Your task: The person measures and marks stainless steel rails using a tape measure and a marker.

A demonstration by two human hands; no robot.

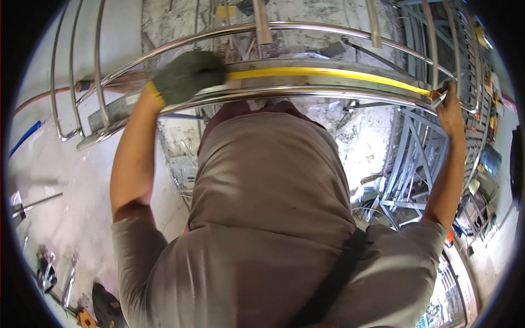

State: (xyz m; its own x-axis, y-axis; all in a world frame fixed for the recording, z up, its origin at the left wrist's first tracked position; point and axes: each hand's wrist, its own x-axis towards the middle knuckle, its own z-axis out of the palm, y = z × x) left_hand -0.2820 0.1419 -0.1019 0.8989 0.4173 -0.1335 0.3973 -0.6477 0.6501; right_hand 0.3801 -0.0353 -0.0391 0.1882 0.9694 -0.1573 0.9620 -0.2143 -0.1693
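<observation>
A yellow tape measure blade [328, 72] stretches between my two hands, above a grey board [306, 82] and between two shiny metal tubes. My left hand [191, 77], in a dark green glove with a yellow cuff, is closed at the blade's left end; its fingertips are blurred. On the right, my bare right hand [449, 104] is closed around the blade's other end, near the right part of the tubes. The front tube [273, 94] runs just below the blade, and the curved rear tube [295, 25] passes behind it.
Upright metal bars [98, 60] stand at the left of the tubes. A stack of grey metal frames [418, 142] lies at the right. A blue strip [26, 136] is at the far left, and tools [70, 281] lie at the lower left.
</observation>
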